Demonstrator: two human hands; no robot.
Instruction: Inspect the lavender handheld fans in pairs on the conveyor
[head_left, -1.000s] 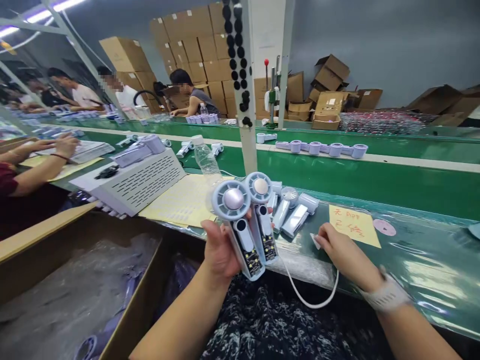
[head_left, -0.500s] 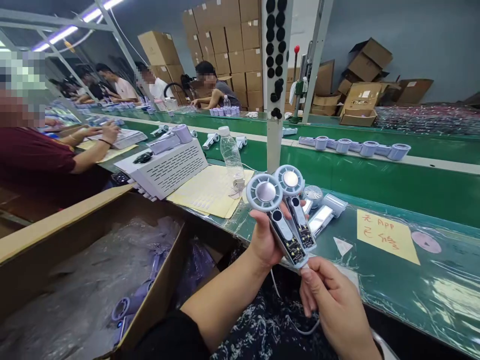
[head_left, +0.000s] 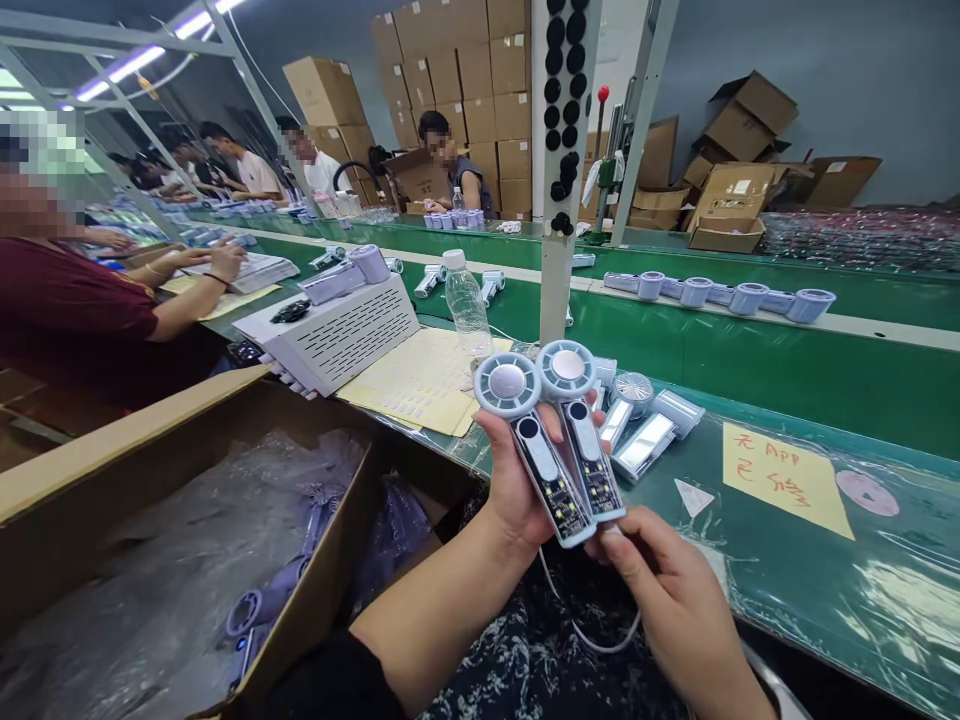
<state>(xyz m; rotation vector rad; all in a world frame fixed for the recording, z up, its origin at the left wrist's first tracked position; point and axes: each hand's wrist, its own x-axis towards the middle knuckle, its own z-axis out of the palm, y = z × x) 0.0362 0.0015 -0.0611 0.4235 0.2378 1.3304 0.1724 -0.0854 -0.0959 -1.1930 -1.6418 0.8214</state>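
Observation:
My left hand (head_left: 517, 490) is closed around two light-blue handheld fans, held side by side like a V. The left fan (head_left: 544, 465) and the right fan (head_left: 589, 450) both show a round ringed head with a silver centre, and a clear handle front with circuit board behind it. Pinched in my right hand (head_left: 660, 580) is the end of a white cable (head_left: 600, 645), at the bottom of the right fan. My fingers hide the plug, so I cannot tell if it is seated. More silvery-blue fans (head_left: 649, 445) lie on the bench just behind.
On the left stands an open carton (head_left: 112, 440) with plastic bags and purple fans. A slotted white box (head_left: 337, 330), a clear bottle (head_left: 465, 305) and a yellow note (head_left: 784, 475) are on the bench. Beyond runs a green conveyor (head_left: 750, 360) with fans. A co-worker (head_left: 82, 290) sits at left.
The cable end in my right hand has passed from the bottom of the left fan to that of the right fan. Both fans have shifted slightly left, and their handles have turned.

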